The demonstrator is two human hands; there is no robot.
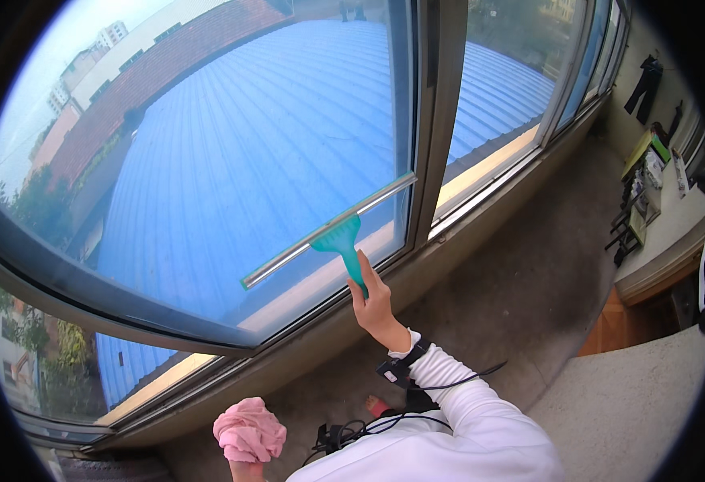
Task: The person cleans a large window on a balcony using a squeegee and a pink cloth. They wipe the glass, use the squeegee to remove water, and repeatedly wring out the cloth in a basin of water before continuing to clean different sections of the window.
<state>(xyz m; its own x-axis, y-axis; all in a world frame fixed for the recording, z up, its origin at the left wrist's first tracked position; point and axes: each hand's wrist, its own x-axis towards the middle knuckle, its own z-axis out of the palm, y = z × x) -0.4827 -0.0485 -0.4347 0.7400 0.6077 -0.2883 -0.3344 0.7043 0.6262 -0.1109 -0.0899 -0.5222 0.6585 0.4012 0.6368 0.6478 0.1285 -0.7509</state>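
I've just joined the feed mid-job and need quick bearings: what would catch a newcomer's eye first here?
The teal squeegee, its long blade lying slantwise on the big window pane at centre, gripped by the handle in the right hand. Through the glass, a broad blue ribbed roof fills the view. At the bottom edge, the left hand clutches a bunched pink cloth.

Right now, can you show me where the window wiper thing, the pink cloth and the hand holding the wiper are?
squeegee (338, 234): head view, on its green head under the blade.
pink cloth (248, 431): head view, on the middle of the bunched cloth.
right hand (375, 307): head view, on the back of the hand.
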